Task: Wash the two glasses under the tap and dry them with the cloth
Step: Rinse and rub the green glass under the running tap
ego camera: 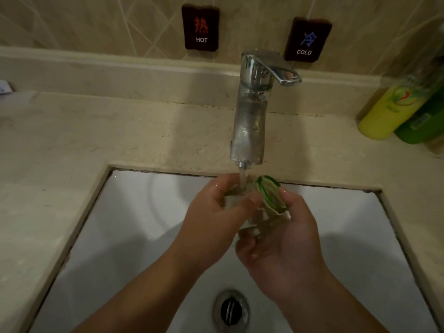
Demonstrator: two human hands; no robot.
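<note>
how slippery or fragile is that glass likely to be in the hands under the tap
Probably slippery: the glass is under running water and both hands look wet. Likely fragile too, since it is clear and thin-looking, held over a hard white sink. It seems stiff; the left hand and right hand both grip it, which should steady it.

A white basin [134,236] is sunk into a beige stone counter [84,138]. The round metal drain [231,310] sits at the basin's near side, with a dark slotted plug. Behind the basin, the counter meets a raised ledge [120,68], and tiled wall [96,20] rises above it. On that wall, beyond the basin's far edge, hang two dark signs: HOT [200,27] (red character above the word) and, to its right, COLD [306,39], blue. Right of the basin's far corner stand a yellow bottle [389,111] and a green bottle [422,126], touching.
</note>
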